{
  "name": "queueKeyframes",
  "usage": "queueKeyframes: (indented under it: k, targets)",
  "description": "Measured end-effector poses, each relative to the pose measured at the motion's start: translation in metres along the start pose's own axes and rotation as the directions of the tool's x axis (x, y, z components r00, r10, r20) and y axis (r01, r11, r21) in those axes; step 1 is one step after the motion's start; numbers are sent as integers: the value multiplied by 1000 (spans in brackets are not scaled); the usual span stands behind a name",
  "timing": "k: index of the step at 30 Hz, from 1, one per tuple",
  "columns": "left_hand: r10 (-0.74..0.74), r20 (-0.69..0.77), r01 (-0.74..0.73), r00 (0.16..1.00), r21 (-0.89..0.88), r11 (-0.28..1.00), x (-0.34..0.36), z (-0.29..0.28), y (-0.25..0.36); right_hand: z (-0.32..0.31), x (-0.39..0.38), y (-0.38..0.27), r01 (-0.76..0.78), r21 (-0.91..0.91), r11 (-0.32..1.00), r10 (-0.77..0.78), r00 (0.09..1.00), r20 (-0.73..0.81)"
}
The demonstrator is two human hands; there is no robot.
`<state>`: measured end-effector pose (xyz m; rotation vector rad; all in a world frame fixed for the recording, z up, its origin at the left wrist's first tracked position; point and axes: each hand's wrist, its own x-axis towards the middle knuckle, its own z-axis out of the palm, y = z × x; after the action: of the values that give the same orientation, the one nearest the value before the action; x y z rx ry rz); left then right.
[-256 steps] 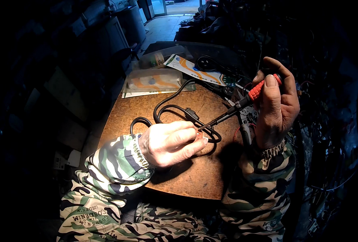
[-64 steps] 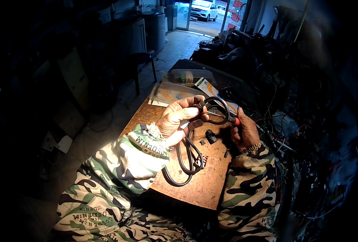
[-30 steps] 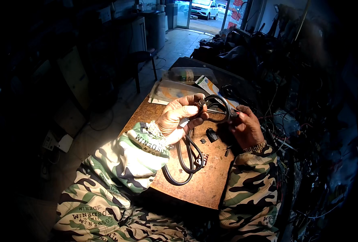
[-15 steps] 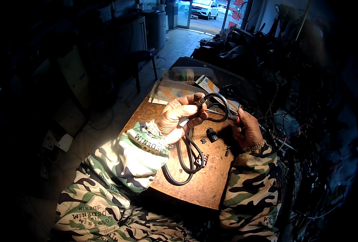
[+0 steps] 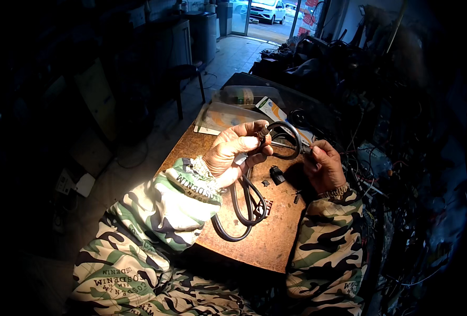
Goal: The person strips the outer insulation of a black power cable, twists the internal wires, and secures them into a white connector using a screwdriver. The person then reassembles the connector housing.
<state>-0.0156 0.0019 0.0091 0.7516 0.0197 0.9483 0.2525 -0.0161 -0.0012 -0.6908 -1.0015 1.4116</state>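
My left hand (image 5: 229,152) is closed in a pinch round one end of a thick black cable (image 5: 249,224), above the table. The cable arcs up out of the fingers in a loop, and more of it hangs in coils onto the tabletop. On the right, my right hand (image 5: 326,167) is closed round the dark handle of what looks like a screwdriver (image 5: 285,145). Its thin metal shaft points at the cable end by my left fingers; whether the tip touches is hidden. A small black plug-like piece (image 5: 277,175) lies on the table between the hands.
The brown wooden table (image 5: 239,253) carries clear plastic packaging (image 5: 228,117), a white and orange card box (image 5: 271,109) and small dark scraps. Tangled wires (image 5: 370,163) and clutter crowd the right side. A dark stool (image 5: 183,73) stands at the far left, near the doorway.
My right hand has shifted slightly, and its fingers have rolled round the handle; the red part seen earlier no longer shows. My left hand and the cable stay nearly still.
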Motion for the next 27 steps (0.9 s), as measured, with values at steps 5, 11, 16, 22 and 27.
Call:
queueKeyframes:
  k: [5, 11, 16, 22, 27]
  targets:
    - [23, -26, -23, 999, 9, 1000, -1, -1, 0, 1, -2, -8, -177, -76, 981, 175, 984, -41]
    - [89, -15, -89, 996, -38, 995, 0, 0, 15, -21, 5, -13, -86, 91, 992, 97, 987, -132]
    - [18, -109, 50, 994, 592, 805, 6, 19, 5, -10, -4, -28, 38, 238, 971, 12, 979, -202]
    - [53, -157, 87, 986, 764, 639, -4, 29, 4, 46, -15, -41, 32, -264, 964, -12, 997, 80]
    - [66, -95, 30, 993, 765, 643, 5, 26, -10, 70, -33, -44, 71, -543, 837, -15, 994, 105]
